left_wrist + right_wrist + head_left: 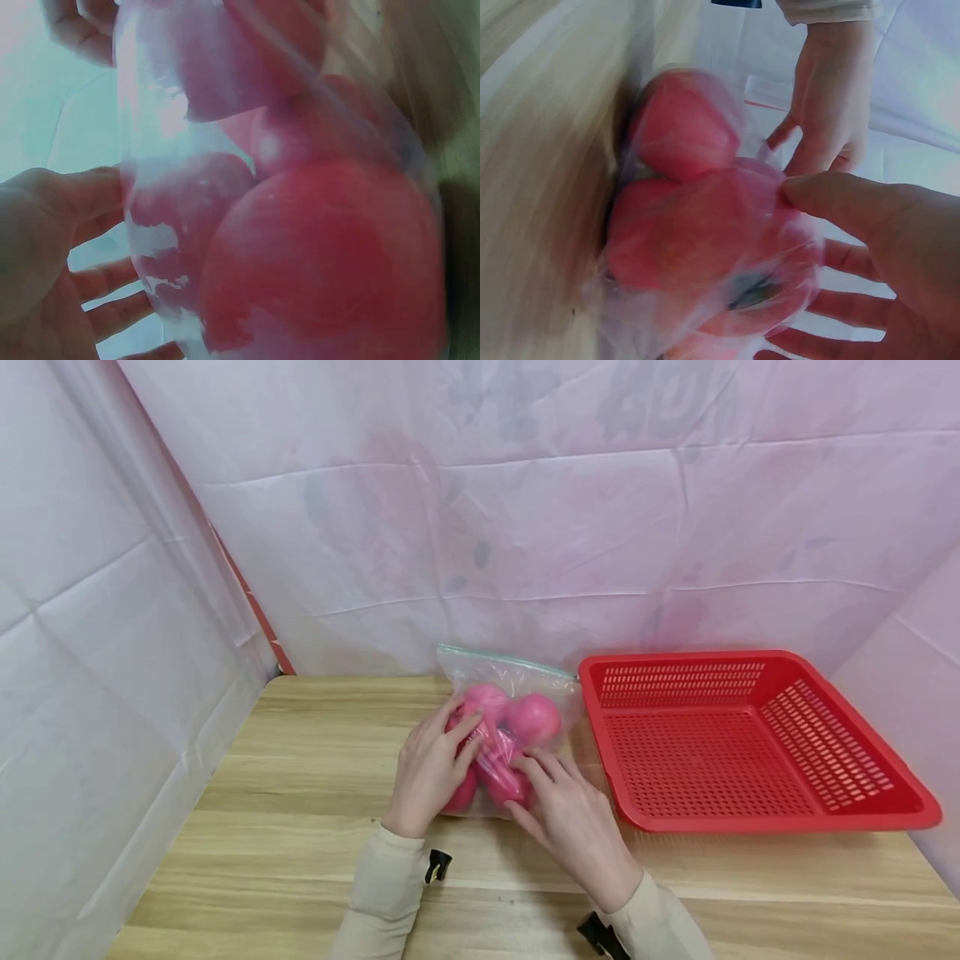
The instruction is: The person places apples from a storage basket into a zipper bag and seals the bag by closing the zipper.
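Note:
A clear zip bag [468,668] with a green seal strip lies on the table and holds several round, pink-red fruits [534,718]. One fruit shows a dark green patch [754,291] in the right wrist view; I cannot tell the kind. My left hand [431,760] rests on the bag's left side, its fingers spread over the plastic. From the right, my right hand [577,814] touches the bag's lower right part, thumb and fingers apart in the right wrist view. The plastic is creased between both hands. My hands hide some of the fruit.
A red plastic basket [697,760] with perforated walls stands to the right, its left rim close beside the bag. Pale cloth [525,543] hangs behind the wooden table [300,827] and along its sides. Black clips [437,866] sit at my cuffs.

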`<state>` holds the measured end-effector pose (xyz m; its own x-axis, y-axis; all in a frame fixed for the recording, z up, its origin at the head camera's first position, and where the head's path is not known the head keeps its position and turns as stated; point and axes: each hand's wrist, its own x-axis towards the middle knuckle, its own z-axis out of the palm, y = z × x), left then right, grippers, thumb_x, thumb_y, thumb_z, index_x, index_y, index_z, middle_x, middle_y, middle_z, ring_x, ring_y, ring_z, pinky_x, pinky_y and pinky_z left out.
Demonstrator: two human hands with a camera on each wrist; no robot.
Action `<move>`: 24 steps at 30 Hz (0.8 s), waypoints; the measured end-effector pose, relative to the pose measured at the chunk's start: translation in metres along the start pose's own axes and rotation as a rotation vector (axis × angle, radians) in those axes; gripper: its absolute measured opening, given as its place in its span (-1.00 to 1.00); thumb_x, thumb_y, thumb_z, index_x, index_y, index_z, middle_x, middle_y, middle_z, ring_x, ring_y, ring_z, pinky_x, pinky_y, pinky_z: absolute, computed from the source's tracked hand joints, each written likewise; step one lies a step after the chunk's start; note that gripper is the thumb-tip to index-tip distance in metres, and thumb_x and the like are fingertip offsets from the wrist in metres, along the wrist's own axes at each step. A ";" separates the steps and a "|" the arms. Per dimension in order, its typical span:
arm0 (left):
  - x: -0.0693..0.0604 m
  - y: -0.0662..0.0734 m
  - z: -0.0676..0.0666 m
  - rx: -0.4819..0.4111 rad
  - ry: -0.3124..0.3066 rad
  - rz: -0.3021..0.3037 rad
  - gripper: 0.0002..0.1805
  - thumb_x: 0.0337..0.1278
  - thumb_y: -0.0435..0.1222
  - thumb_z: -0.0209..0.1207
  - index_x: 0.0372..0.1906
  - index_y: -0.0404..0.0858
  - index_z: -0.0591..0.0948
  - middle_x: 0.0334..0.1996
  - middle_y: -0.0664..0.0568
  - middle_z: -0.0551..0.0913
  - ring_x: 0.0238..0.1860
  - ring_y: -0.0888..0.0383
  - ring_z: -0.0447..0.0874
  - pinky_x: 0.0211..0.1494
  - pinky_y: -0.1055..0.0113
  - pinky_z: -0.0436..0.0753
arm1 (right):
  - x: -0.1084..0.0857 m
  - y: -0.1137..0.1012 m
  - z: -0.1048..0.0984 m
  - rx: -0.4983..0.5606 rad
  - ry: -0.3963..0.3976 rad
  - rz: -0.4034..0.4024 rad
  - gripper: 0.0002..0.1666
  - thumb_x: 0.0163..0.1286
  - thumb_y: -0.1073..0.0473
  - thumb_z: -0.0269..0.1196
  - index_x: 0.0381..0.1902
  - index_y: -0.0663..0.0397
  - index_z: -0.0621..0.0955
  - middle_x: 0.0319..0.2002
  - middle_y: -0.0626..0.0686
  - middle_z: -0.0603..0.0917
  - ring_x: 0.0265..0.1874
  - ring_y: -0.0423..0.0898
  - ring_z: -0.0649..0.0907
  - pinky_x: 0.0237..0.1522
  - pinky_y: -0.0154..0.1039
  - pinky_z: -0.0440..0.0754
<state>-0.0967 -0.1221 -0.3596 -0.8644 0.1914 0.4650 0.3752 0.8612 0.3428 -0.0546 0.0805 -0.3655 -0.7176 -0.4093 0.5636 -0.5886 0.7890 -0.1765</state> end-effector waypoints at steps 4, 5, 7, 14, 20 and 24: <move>-0.002 -0.001 0.002 0.037 -0.005 -0.032 -0.62 0.39 -0.21 0.26 0.25 -0.12 0.67 0.39 -0.16 0.49 0.41 -0.16 0.45 0.37 -0.27 0.48 | 0.000 0.000 0.004 0.022 0.035 -0.029 -0.39 0.11 0.02 0.59 0.10 0.02 0.67 0.18 0.14 0.63 0.06 0.16 0.69 -0.45 -0.07 0.78; -0.002 -0.001 0.003 0.044 -0.007 -0.039 -0.62 0.41 -0.20 0.24 0.25 -0.12 0.66 0.39 -0.16 0.49 0.42 -0.16 0.44 0.37 -0.28 0.48 | 0.001 0.000 0.005 0.026 0.048 -0.042 -0.39 0.11 0.03 0.59 0.11 0.03 0.67 0.19 0.14 0.62 0.06 0.17 0.69 -0.44 -0.06 0.79; -0.002 -0.002 0.004 0.056 -0.014 -0.046 -0.62 0.43 -0.19 0.22 0.26 -0.12 0.66 0.40 -0.16 0.48 0.44 -0.17 0.41 0.38 -0.30 0.46 | 0.001 0.001 0.006 0.028 0.073 -0.066 -0.38 0.10 0.05 0.59 0.12 0.04 0.68 0.18 0.15 0.62 0.06 0.17 0.68 -0.38 -0.05 0.80; -0.001 -0.002 0.007 0.071 -0.057 -0.060 -0.61 0.50 -0.14 0.14 0.31 -0.08 0.63 0.44 -0.14 0.44 0.48 -0.16 0.35 0.42 -0.32 0.40 | 0.001 0.000 0.008 0.016 0.091 -0.077 -0.40 0.13 0.07 0.57 0.13 0.07 0.67 0.12 0.11 0.67 0.06 0.12 0.69 -0.21 -0.04 0.80; -0.001 -0.003 0.008 0.088 -0.101 -0.079 -0.62 0.55 -0.10 0.05 0.30 -0.04 0.63 0.48 -0.11 0.41 0.52 -0.16 0.29 0.43 -0.34 0.37 | 0.000 -0.001 0.008 -0.016 0.080 -0.053 -0.42 0.12 0.08 0.56 0.12 0.06 0.69 0.11 0.10 0.71 0.05 0.09 0.71 -0.01 0.03 0.76; -0.003 -0.003 0.009 0.091 -0.117 -0.077 -0.63 0.55 -0.11 0.05 0.30 -0.03 0.63 0.48 -0.11 0.40 0.53 -0.17 0.26 0.43 -0.36 0.35 | -0.001 -0.003 0.009 -0.042 0.044 -0.031 -0.45 0.09 0.07 0.57 0.07 0.03 0.72 0.07 0.07 0.73 -0.02 0.08 0.73 -0.10 0.00 0.78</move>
<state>-0.0986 -0.1211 -0.3692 -0.9244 0.1723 0.3403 0.2791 0.9137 0.2955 -0.0551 0.0746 -0.3724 -0.6817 -0.4138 0.6033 -0.5932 0.7954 -0.1247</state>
